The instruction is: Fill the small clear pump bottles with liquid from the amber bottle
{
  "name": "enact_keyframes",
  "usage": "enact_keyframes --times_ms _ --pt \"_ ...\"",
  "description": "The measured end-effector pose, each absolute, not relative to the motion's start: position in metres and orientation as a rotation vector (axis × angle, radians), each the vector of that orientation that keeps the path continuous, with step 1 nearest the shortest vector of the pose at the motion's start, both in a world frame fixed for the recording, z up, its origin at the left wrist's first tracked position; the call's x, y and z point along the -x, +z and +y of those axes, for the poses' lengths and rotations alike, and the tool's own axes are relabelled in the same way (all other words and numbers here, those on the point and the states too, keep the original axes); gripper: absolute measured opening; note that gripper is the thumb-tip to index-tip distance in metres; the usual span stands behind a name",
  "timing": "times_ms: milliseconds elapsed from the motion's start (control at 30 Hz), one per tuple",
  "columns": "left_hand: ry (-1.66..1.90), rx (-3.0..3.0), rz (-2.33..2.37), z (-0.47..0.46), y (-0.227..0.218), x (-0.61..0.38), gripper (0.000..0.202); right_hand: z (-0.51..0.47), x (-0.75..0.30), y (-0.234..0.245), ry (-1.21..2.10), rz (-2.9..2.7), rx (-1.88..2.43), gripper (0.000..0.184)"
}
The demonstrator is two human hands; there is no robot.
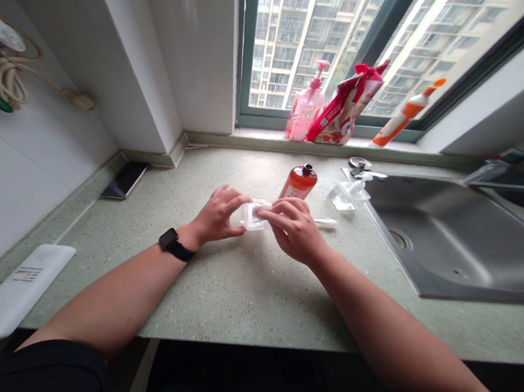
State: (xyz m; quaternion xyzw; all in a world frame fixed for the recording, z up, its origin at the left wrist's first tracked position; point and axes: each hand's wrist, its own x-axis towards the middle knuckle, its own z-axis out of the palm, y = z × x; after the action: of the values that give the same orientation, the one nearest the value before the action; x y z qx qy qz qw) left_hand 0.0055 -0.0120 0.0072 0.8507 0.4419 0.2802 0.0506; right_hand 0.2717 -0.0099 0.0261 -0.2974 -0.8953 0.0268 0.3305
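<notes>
My left hand (220, 215) grips a small clear, squarish container (254, 224) from its left side, thumb in front and fingers behind. The fingers of my right hand (296, 229) are bunched together over the container's right part, touching a pale patch on it; whether they pinch something small there is hidden. Just behind my right hand stands an uncapped amber bottle (301, 180) with a dark neck. A white pump head (326, 223) lies on the counter, partly covered by my right hand. Farther right, a clear square pump bottle (349, 194) rests near the sink.
The speckled green counter (238, 295) borders a steel sink (454, 243) on the right. A phone (124, 180) and a white power bank (23, 291) lie left. On the windowsill stand a pink pump bottle (305, 113), a red bag (350, 104) and an orange-white bottle (402, 119).
</notes>
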Motion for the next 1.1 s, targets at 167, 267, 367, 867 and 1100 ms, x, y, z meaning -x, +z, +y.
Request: enact_keyframes --times_ms 167,267,367,867,1100 --pt "0.875 -2.590 1.359 -0.011 0.005 -0.005 0.062 -0.010 -0.269 0.026 0.077 -2.285 0.824 0.035" --pt "0.894 -2.595 1.361 -0.010 0.004 -0.005 0.060 -0.010 -0.268 0.025 0.115 -2.269 0.849 0.033" --pt "0.889 -2.582 1.389 -0.010 0.003 -0.005 0.059 -0.008 -0.269 0.023 0.159 -2.263 0.880 0.032" --pt "0.917 -2.563 1.441 -0.007 0.000 -0.004 0.064 -0.005 -0.269 0.020 0.623 -1.899 1.116 0.031" --pt "0.890 -2.482 1.484 -0.004 0.001 0.002 0.059 0.010 -0.275 0.020 1.088 -1.673 1.049 0.022"
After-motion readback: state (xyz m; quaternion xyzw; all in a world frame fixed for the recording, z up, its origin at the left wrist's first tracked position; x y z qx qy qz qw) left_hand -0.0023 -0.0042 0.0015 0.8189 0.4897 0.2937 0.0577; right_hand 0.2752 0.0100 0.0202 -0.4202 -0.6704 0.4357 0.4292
